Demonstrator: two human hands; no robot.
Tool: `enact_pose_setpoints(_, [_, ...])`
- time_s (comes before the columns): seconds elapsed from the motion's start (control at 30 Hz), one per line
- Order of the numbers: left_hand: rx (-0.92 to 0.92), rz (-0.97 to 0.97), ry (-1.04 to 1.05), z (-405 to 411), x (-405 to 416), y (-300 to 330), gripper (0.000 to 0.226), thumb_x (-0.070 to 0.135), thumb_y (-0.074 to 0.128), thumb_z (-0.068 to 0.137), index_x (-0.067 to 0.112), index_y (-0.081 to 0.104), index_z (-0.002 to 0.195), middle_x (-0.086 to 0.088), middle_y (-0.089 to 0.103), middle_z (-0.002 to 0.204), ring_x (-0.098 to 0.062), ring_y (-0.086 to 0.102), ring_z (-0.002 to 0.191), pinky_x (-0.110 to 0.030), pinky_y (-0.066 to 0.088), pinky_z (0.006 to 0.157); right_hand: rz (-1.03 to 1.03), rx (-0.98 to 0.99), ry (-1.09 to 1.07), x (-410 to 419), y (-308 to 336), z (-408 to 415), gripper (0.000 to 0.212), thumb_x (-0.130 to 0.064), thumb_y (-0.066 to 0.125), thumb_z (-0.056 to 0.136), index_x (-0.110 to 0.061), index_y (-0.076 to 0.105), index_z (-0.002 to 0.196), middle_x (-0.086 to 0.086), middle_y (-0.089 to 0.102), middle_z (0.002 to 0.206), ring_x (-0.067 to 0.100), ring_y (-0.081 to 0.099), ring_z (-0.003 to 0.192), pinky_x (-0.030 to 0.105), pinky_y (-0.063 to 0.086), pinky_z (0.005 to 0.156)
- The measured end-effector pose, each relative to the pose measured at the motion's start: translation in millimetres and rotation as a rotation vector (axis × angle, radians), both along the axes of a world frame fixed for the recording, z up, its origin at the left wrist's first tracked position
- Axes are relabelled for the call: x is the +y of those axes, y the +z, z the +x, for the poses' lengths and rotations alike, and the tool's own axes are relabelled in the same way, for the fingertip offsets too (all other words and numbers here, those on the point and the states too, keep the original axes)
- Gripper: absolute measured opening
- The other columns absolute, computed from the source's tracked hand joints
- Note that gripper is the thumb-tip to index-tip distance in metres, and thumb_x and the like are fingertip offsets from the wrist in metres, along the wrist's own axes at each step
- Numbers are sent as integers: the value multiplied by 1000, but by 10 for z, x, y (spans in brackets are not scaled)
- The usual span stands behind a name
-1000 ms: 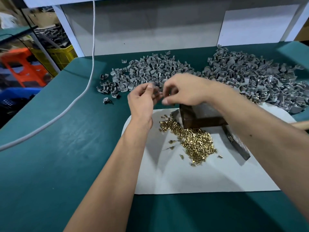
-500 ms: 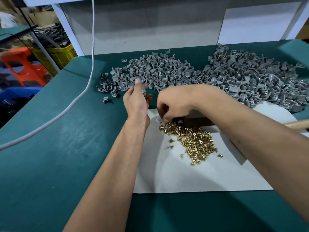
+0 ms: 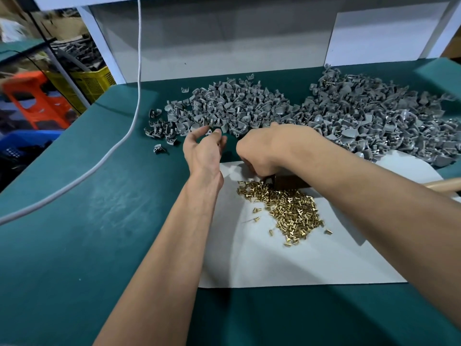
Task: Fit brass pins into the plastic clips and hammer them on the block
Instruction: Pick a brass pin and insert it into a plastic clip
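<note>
Setting a clip on the block, fetching another
Left hand point(image 3: 203, 151) fingers apart at the clips point(image 3: 224, 108); right hand point(image 3: 264, 151) curled over the block point(image 3: 287, 182) (contents unseen); hammer next

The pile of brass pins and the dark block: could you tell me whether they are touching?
Cannot tell. In the head view the brass pins reach right up to the block, but the right hand and shadow hide the meeting line.

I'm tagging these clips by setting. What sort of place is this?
Probably a small factory assembly bench: heaps of grey clips and loose brass pins lie on a green table, with a yellow crate of parts stacked beside it.
</note>
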State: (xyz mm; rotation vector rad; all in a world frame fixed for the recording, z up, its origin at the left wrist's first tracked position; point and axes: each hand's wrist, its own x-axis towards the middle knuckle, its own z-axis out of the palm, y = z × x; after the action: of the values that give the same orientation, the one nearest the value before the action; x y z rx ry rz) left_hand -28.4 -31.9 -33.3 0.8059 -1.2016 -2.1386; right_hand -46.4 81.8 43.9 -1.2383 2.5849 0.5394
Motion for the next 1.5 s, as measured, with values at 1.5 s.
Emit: enact_pose_setpoints(1.5, [321,-447,-644,208,615,52,32,-9,70,88,10,75,114,-1,69,88,-22,73,86,-32,60,90,-1478,-189,-335,1421,-425,40,25,-3,69,94,-25,80,101,-14,76,97,4,69,98,32,56,94])
